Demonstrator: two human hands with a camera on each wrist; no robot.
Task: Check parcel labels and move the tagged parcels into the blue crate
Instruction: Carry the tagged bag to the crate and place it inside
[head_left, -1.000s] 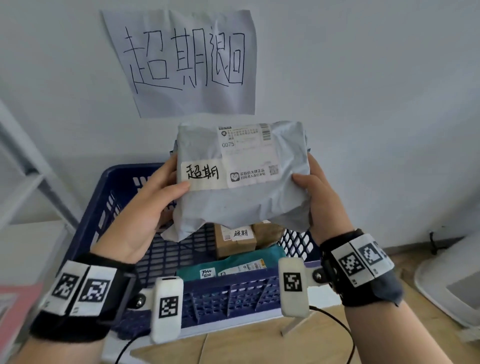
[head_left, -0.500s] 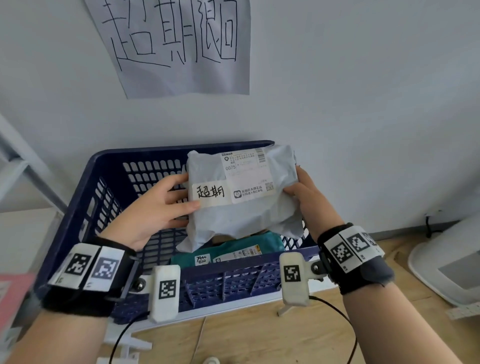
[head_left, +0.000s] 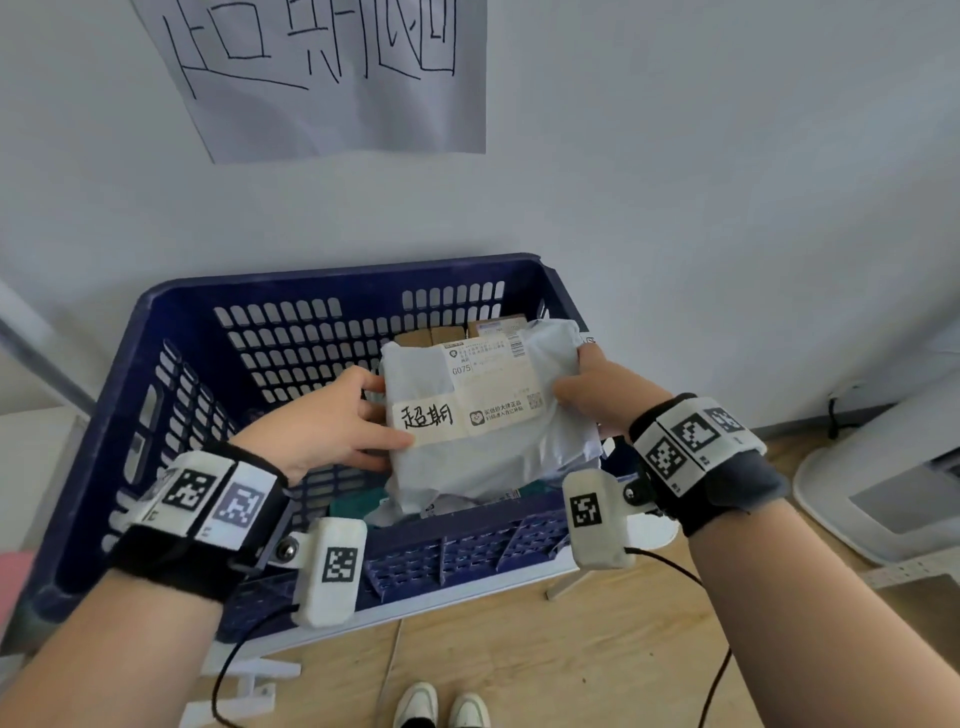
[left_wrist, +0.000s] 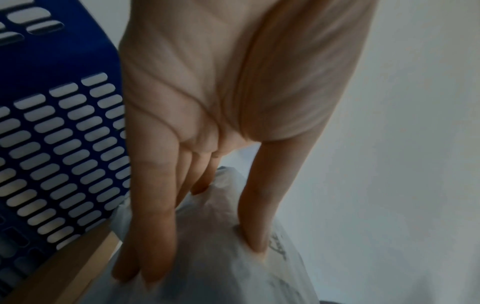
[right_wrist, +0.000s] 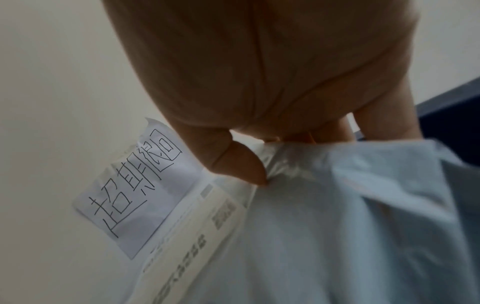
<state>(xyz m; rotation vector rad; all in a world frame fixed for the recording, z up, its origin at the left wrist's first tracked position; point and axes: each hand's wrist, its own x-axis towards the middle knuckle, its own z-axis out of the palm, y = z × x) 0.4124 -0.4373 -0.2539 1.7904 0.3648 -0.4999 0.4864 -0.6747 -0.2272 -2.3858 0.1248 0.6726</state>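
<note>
Lowered from chest height, the grey parcel now sits inside the blue crate, above other parcels. Left hand and right hand pinch its side edges, thumbs on top. Best to release both together, label upward.
</note>
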